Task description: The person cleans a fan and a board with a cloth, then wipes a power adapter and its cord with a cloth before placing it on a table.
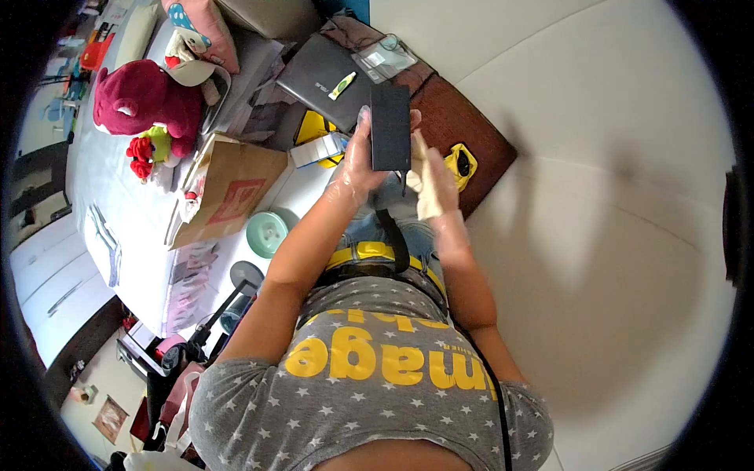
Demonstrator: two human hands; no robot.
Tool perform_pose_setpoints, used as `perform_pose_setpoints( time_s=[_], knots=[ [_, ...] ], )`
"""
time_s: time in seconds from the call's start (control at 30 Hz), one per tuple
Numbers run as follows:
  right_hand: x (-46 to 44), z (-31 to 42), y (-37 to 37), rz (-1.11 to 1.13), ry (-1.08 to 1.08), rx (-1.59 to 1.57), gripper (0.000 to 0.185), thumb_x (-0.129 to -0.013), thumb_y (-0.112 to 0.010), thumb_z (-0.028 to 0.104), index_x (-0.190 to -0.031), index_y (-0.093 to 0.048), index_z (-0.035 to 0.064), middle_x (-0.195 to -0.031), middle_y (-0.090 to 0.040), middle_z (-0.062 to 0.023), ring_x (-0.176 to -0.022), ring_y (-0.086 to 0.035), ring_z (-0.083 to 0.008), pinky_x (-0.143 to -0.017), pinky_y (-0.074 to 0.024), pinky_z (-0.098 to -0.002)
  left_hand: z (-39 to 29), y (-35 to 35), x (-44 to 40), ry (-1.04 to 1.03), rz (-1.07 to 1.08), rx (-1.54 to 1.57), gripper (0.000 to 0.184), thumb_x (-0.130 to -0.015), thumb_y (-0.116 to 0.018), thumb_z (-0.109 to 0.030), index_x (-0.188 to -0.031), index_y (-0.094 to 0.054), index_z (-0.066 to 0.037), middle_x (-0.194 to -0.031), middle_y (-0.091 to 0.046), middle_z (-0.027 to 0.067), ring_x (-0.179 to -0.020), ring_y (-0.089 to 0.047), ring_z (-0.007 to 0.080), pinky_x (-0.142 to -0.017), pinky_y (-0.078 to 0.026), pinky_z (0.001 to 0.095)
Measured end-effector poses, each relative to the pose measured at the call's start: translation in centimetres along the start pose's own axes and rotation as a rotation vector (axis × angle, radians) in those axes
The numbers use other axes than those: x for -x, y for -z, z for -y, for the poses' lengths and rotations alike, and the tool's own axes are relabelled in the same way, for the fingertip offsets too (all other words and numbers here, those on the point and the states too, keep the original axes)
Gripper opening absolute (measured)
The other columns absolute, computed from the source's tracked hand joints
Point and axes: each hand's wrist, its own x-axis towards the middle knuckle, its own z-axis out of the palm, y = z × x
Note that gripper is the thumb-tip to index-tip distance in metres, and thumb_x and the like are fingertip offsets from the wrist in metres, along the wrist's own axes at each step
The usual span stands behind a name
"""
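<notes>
My left hand (360,161), in a clear plastic glove, grips a flat black rectangular device (390,129) by its side. A short dark cord or strap (404,185) hangs below the device. My right hand (446,184), also gloved and slightly blurred, holds a pale beige cloth (426,188) close to the device's right side. Fingertips show at the device's upper right edge; whether the cloth touches its back is hidden.
Behind my hands, a brown table (455,110) bears a closed black laptop (328,82) with a green-and-white tube (342,85) on it, a plastic packet (383,59) and a yellow item (462,166). Leftward are a blue-white box (320,149), a paper bag (228,192) and a green bowl (267,235).
</notes>
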Motion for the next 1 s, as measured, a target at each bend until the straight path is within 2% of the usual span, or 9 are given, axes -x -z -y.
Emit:
perform_pose_setpoints(
  time_s=[0.07,0.1,0.13,0.27,0.33,0.57,0.87,0.93,1.0],
  knots=[
    [1.8,-0.2,-0.7,0.079,0.257,0.245,0.055,-0.091,-0.044,0.046,-0.116,-0.050,-0.0023,-0.094,-0.060,-0.0157,-0.088,-0.056,-0.0251,-0.074,-0.0460,-0.0355,0.0,-0.4,-0.3,-0.038,0.005,-0.046,0.063,-0.091,-0.033,-0.053,-0.127,-0.042,-0.002,-0.119,-0.054,0.0149,-0.108,-0.053,0.0275,-0.094,-0.043,0.0371],
    [2.6,1.7,-1.7,0.020,0.191,0.142,0.053,-0.093,-0.041,0.046,-0.108,-0.055,-0.0031,-0.093,-0.059,-0.0102,-0.083,-0.054,-0.0164,-0.074,-0.0440,-0.0301,0.0,-0.7,-0.4,-0.080,0.011,-0.092,0.064,-0.090,-0.033,-0.054,-0.126,-0.043,-0.002,-0.119,-0.054,0.0146,-0.109,-0.053,0.0277,-0.093,-0.043,0.0370],
    [1.5,-1.5,-1.6,-0.048,0.052,0.239,0.056,-0.092,-0.041,0.048,-0.108,-0.055,-0.0038,-0.092,-0.060,-0.0100,-0.081,-0.054,-0.0160,-0.073,-0.0442,-0.0302,0.1,-1.4,-0.5,-0.092,-0.083,-0.071,0.065,-0.087,-0.040,-0.058,-0.121,-0.046,-0.003,-0.108,-0.058,0.0156,-0.100,-0.057,0.0283,-0.086,-0.048,0.0376],
    [1.0,-1.6,-2.0,-0.026,-0.030,0.226,0.055,-0.093,-0.040,0.047,-0.106,-0.057,-0.0040,-0.088,-0.061,-0.0091,-0.078,-0.055,-0.0168,-0.072,-0.0444,-0.0309,0.1,-1.7,-0.5,-0.017,-0.234,-0.136,0.054,-0.081,-0.055,-0.054,-0.106,-0.054,-0.006,-0.084,-0.061,0.0132,-0.075,-0.062,0.0247,-0.072,-0.053,0.0357],
    [1.3,-0.8,-3.1,-0.190,0.138,0.173,0.056,-0.091,-0.039,0.049,-0.090,-0.060,-0.0026,-0.076,-0.062,-0.0220,-0.071,-0.060,-0.0380,-0.066,-0.0456,-0.0423,0.2,-1.8,-0.6,-0.035,-0.267,-0.158,0.054,-0.082,-0.054,-0.053,-0.108,-0.053,-0.005,-0.083,-0.060,0.0120,-0.074,-0.062,0.0238,-0.069,-0.053,0.0342],
    [1.0,0.2,-3.3,-0.224,0.331,0.423,0.050,-0.093,-0.037,0.041,-0.088,-0.061,-0.0023,-0.075,-0.061,-0.0233,-0.070,-0.060,-0.0389,-0.063,-0.0455,-0.0429,-0.8,-3.3,0.1,-0.090,-0.301,-0.154,0.051,-0.082,-0.054,-0.051,-0.110,-0.052,-0.007,-0.083,-0.060,0.0101,-0.072,-0.061,0.0219,-0.065,-0.053,0.0315],
    [0.5,-0.8,-3.2,-0.169,0.272,0.074,0.045,-0.094,-0.038,0.036,-0.093,-0.059,-0.0044,-0.079,-0.061,-0.0255,-0.075,-0.060,-0.0396,-0.065,-0.0455,-0.0429,-1.0,-4.0,0.5,-0.133,-0.233,-0.165,0.050,-0.082,-0.054,-0.048,-0.112,-0.051,-0.009,-0.086,-0.060,0.0103,-0.073,-0.061,0.0222,-0.064,-0.053,0.0328],
    [1.4,1.1,-3.0,-0.014,0.217,-0.161,0.039,-0.093,-0.042,0.032,-0.099,-0.054,-0.0046,-0.078,-0.060,-0.0249,-0.074,-0.059,-0.0406,-0.065,-0.0456,-0.0426,-1.0,-3.9,0.3,-0.149,-0.201,-0.162,0.049,-0.082,-0.055,-0.048,-0.113,-0.051,-0.009,-0.086,-0.060,0.0100,-0.073,-0.061,0.0222,-0.064,-0.053,0.0328],
    [1.1,0.7,-2.5,-0.032,0.308,0.107,0.034,-0.092,-0.044,0.029,-0.097,-0.053,-0.0038,-0.076,-0.060,-0.0236,-0.071,-0.058,-0.0406,-0.063,-0.0455,-0.0431,-1.1,-3.6,0.0,-0.165,-0.219,-0.167,0.049,-0.082,-0.055,-0.048,-0.113,-0.051,-0.009,-0.085,-0.060,0.0100,-0.074,-0.061,0.0222,-0.064,-0.053,0.0330]
  ],
)
